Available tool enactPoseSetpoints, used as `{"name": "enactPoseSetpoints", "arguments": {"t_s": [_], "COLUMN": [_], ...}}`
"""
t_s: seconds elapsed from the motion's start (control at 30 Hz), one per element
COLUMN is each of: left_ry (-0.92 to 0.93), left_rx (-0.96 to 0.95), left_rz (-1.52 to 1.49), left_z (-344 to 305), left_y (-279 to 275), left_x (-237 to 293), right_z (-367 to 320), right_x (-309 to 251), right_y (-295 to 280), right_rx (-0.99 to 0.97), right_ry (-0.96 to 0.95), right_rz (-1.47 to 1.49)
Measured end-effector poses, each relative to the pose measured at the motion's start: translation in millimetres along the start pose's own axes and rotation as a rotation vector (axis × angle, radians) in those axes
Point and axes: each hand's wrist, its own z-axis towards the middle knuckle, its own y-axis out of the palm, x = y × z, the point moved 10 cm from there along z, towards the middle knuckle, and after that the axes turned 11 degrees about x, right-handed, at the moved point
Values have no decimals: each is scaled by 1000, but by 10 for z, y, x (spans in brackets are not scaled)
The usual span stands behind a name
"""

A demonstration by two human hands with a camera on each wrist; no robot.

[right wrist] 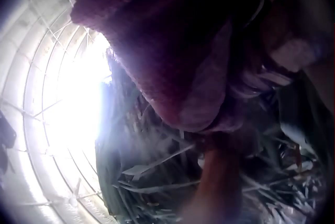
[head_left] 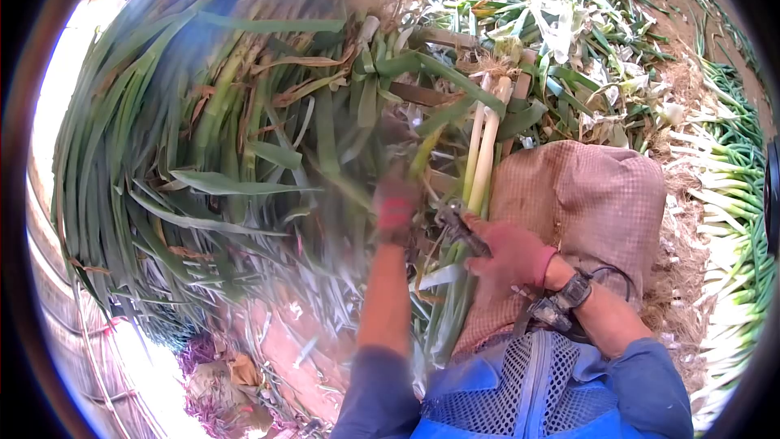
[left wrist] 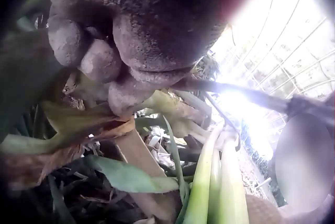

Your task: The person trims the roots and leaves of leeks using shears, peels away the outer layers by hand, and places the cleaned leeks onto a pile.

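1. Head view:
   - The left hand (head_left: 396,210), in a red knit glove and motion-blurred, is at centre frame. Its fingers are closed round limp green outer leaves (head_left: 422,154).
   - The leaves belong to a bundle of long smooth stalks (head_left: 481,150), white below and green above. The bundle runs from centre frame up towards the top and lies beside a faded red checked cloth (head_left: 585,195) over the knee.
   - The right hand (head_left: 510,256), in a pink glove, is lower right of centre, just beside the stalks. It is curled round a small dark metal tool (head_left: 455,226) whose tip touches them; I cannot tell what kind of tool.
   - A deep heap of flat strap-like green leaves (head_left: 187,130) fills the left half.
   - Cleaned white stalks in rows (head_left: 731,195) line the right edge.
   - The step looks like stripping and trimming one bundle. The next pull would call for a firm hold low on the shanks and the blade kept off the white flesh.

2. Left wrist view:
   - The coarse, soil-dusted glove fingers (left wrist: 99,59) fill the upper left, bent tight onto a papery yellow-brown withered leaf (left wrist: 99,127).
   - The glossy stalks (left wrist: 220,182) rise at lower centre, apart from those fingers.

3. Right wrist view:
   - The glove palm (right wrist: 178,51) blurs across the top, so the grip is not readable here.
   - A bare forearm (right wrist: 220,187) sits below it.
   - A bright arched greenhouse frame (right wrist: 47,77) is at the left.
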Motion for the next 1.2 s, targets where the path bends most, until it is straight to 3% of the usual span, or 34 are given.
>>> {"name": "enactPoseSetpoints", "arguments": {"t_s": [0.07,0.17,0.2,0.27,0.3,0.37,0.47,0.6,0.67,0.7,0.77,0.8,0.87,1.03,1.13,1.2], "left_ry": [6,-19,-16,-46,-41,-87,-43,-72,-87,-85,320,326,62,-57,-82,-70], "left_rx": [24,129,130,124,123,98,134,112,74,71,159,160,59,-15,-87,-141], "left_rz": [-66,-68,-66,-55,-57,-10,9,62,27,27,35,34,-155,89,145,157], "left_z": [-25,49,63,74,76,81,102,99,82,22,-151,-169,-153,-258,-330,-322], "left_y": [-97,-27,-24,-3,4,35,52,10,65,40,-147,-200,-203,-301,-363,-339], "left_x": [108,-17,-10,-35,-15,-45,-68,-34,-84,-102,260,284,55,-501,-505,-443], "right_z": [-39,96,74,18,60,148,68,202,371,406,509,589,748,873,683,426], "right_x": [-170,-80,-62,-177,-168,31,-156,-32,108,115,217,260,336,241,160,34], "right_y": [25,-25,30,151,164,146,110,245,57,13,-170,-230,-361,-691,-575,-259], "right_rx": [-97,4,7,11,16,49,5,33,289,291,329,335,384,417,315,181], "right_ry": [88,212,211,32,34,271,163,181,118,122,203,203,167,180,206,95], "right_rz": [-31,-7,-5,-87,-89,33,16,-1,80,80,41,41,-9,-52,-108,-53]}}
